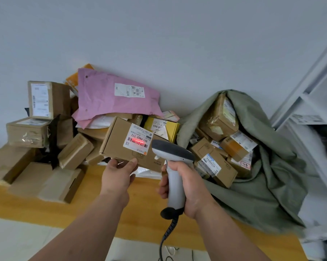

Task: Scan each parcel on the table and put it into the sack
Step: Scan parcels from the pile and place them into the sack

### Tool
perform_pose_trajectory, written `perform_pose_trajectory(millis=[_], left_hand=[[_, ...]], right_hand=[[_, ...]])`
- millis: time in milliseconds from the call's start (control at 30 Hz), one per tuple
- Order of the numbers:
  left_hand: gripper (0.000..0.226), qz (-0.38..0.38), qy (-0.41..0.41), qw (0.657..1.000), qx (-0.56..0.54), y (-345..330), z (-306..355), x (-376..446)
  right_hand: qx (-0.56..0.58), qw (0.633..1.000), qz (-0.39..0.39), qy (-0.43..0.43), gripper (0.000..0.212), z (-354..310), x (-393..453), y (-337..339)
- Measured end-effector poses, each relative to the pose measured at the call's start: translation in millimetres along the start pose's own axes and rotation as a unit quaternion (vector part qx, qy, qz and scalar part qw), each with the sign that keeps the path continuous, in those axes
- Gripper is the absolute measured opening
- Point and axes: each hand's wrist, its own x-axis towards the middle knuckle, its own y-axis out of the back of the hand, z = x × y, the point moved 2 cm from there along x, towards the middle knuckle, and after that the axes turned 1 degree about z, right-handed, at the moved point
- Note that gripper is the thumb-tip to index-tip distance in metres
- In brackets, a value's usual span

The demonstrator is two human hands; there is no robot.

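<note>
A yellow counter (145, 202) spans the lower frame. At right, a green sack (268, 187) holds parcels. At centre, the left hand (117, 176) pinches a cardboard parcel (119, 144); its label (138, 141) glows red. The right hand (185, 183) grips a scanner (174, 166).

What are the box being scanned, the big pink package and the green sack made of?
The box looks like plain brown corrugated cardboard, matte, with folded flaps. The pink package seems a thin plastic mailer: crinkled, faintly glossy. The green sack looks like woven plastic or cloth, dull and slumped in folds.
</note>
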Motion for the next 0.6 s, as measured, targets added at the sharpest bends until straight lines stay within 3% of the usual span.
perform_pose_trajectory(millis=[600], left_hand=[[0.013, -0.039, 0.022, 0.999, -0.012, -8, 0, -8]], right_hand=[[0.033, 0.999, 0.042, 0.007, 0.023, 1, -23, 7]])
